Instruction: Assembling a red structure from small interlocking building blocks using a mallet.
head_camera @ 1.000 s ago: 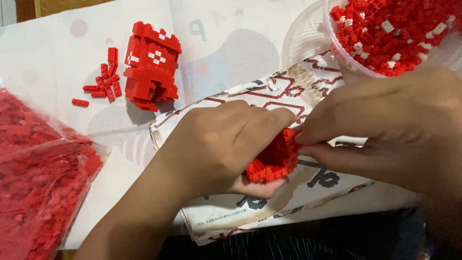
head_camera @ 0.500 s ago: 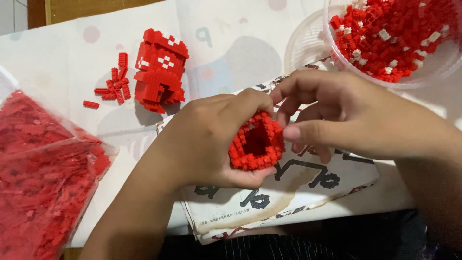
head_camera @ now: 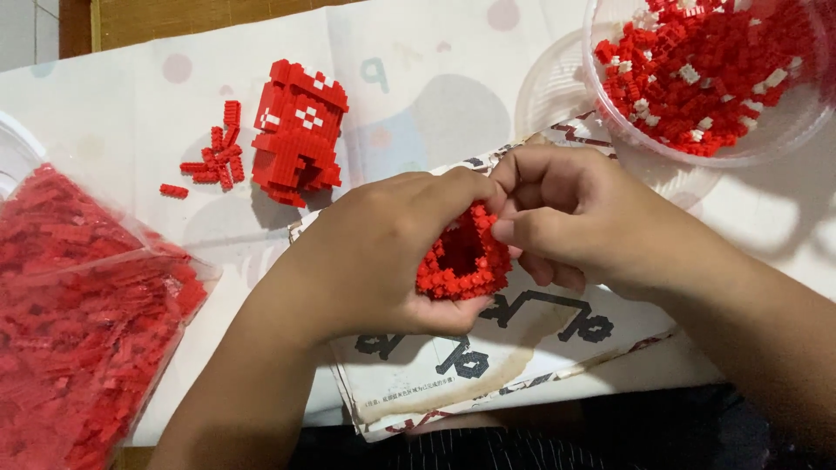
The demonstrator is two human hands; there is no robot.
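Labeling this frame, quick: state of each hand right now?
Left hand: closed around the red brick ring, cupping it.
Right hand: fingers pinched on the ring's upper edge.

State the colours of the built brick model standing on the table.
The brick model is red with small white patches, as the head view shows.

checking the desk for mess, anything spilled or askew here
A few loose red bricks lie scattered on the table beside the built red block model. Otherwise nothing stands out.
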